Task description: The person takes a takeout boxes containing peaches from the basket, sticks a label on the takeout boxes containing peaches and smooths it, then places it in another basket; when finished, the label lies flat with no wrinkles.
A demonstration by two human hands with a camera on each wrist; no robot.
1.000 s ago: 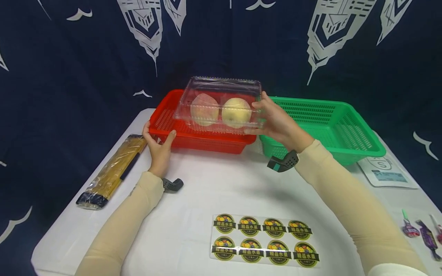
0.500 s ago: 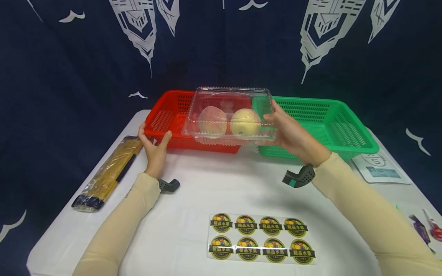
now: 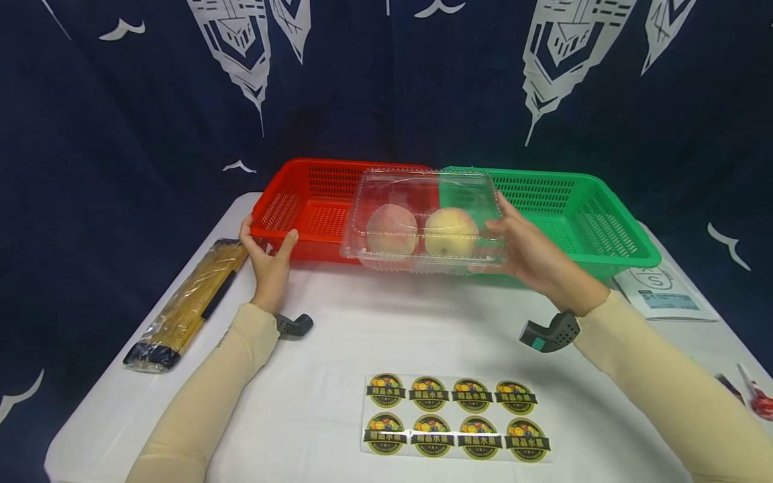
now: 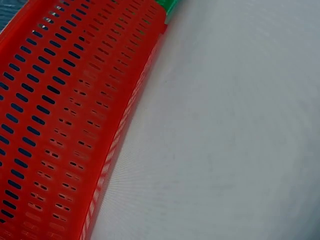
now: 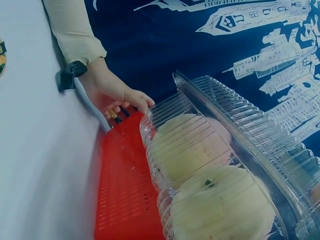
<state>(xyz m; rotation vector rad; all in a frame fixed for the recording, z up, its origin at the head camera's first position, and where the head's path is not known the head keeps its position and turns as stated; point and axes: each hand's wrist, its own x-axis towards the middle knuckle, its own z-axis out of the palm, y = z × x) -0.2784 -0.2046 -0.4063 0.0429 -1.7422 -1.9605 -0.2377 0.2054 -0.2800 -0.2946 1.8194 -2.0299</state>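
Observation:
My right hand (image 3: 528,251) grips the right end of a clear plastic clamshell box (image 3: 425,225) and holds it in the air in front of the two baskets. Inside lie two peaches (image 3: 392,229), one pinkish on the left and one yellow (image 3: 451,233) on the right. In the right wrist view the closed box (image 5: 220,165) fills the frame with both fruits inside. My left hand (image 3: 268,258) grips the front left corner of the red basket (image 3: 302,201), thumb over its rim. The left wrist view shows only the red basket wall (image 4: 60,120) and white tabletop.
A green basket (image 3: 580,215) stands right of the red one. A sheet of round fruit stickers (image 3: 455,417) lies near the front. A wrapped bundle of noodles (image 3: 190,305) lies at the left, a white packet (image 3: 664,295) and small wrapped items (image 3: 755,399) at the right.
My right hand has carried the clamshell box from above the red basket to the right and down, toward me. My left hand has stayed on the red basket's corner.

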